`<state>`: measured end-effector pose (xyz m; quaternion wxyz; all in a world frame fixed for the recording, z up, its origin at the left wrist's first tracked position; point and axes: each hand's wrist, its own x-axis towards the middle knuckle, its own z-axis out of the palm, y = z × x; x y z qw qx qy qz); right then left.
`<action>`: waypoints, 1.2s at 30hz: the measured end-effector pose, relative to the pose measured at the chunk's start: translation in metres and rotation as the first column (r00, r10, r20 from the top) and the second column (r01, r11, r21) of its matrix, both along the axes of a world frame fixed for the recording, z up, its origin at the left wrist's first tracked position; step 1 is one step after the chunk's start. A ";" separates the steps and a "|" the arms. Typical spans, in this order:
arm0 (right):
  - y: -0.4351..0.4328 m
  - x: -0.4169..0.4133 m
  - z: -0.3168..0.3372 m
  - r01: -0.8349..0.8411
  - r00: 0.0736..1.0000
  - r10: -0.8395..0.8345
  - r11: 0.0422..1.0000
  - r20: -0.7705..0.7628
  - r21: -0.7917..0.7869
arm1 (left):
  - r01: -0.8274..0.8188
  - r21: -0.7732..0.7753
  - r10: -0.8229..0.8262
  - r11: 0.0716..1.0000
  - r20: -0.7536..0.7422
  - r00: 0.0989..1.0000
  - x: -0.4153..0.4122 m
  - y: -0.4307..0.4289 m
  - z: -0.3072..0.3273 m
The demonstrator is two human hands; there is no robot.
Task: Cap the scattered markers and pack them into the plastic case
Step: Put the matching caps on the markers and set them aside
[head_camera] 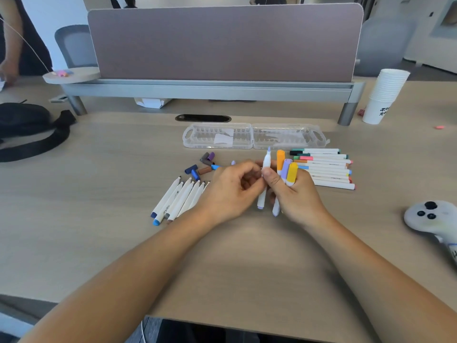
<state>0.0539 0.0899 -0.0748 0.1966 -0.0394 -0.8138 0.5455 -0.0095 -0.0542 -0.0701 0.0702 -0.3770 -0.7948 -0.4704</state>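
My right hand (294, 194) grips a bunch of capped markers (286, 169) with orange, lilac and yellow caps, and its thumb pins an uncapped lilac marker (265, 174) upright. My left hand (230, 189) touches that uncapped marker with curled fingers; a lilac cap tip (233, 163) shows just above its knuckles. Several uncapped markers (178, 199) lie in a row to the left. Loose caps (201, 165) sit behind them. A pile of capped markers (324, 167) lies on the right. The clear plastic case (252, 136) lies open and flat beyond.
A white controller (431, 216) rests at the right table edge. A stack of paper cups (384, 95) stands at the back right. A black bag with strap (29, 129) lies at the left. A desk divider (222, 45) on a grey shelf closes off the back.
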 end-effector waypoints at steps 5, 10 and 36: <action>-0.004 0.003 0.008 0.060 0.997 -0.062 0.997 -0.050 -0.057 | 0.131 -0.123 -0.094 0.984 0.273 0.958 -0.017 -0.013 0.015; -0.002 0.002 0.009 0.118 0.993 -0.118 0.986 0.008 -0.117 | -0.129 -0.390 0.155 0.912 0.036 0.987 -0.070 -0.012 0.022; -0.003 0.000 0.000 0.088 0.996 -0.087 0.991 0.019 -0.097 | -0.163 0.125 0.120 0.979 0.298 0.947 -0.067 -0.003 0.031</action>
